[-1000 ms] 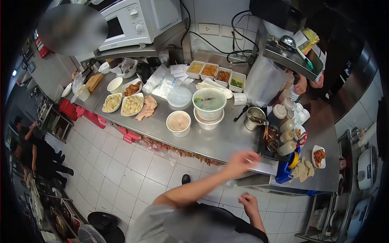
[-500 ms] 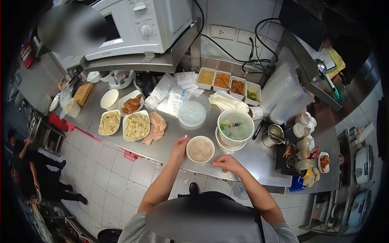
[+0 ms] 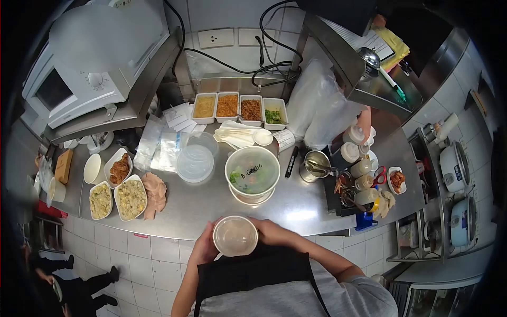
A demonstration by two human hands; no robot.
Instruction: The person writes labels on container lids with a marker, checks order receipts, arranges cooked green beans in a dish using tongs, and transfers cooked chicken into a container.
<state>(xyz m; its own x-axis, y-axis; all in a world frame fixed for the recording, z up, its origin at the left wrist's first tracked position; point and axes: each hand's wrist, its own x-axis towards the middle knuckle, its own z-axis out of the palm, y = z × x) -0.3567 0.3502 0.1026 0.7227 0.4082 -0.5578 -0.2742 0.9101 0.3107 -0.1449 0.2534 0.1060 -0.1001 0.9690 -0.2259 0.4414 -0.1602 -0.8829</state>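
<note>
At six o'clock, a round white bowl (image 3: 235, 236) with a cloudy translucent lid hides some fingers of the left hand (image 3: 203, 246) and right hand (image 3: 270, 232); its contents are unclear. A grey blur covers part of the boxy white microwave (image 3: 84, 100) at ten o'clock. At eight, the lower edge crops a black-clothed person (image 3: 87, 291). At two, bulging clear plastic bags (image 3: 322, 111) partly hide a co-worker's bare forearm (image 3: 364, 121).

A commercial kitchen: a steel bench (image 3: 296, 215) carries 4 dishes of food (image 3: 227, 106) and several bottles (image 3: 362, 168), with a microwave (image 3: 100, 96) on a shelf (image 3: 141, 96) and 2 rice cookers (image 3: 452, 168) on a rack (image 3: 444, 224).
</note>
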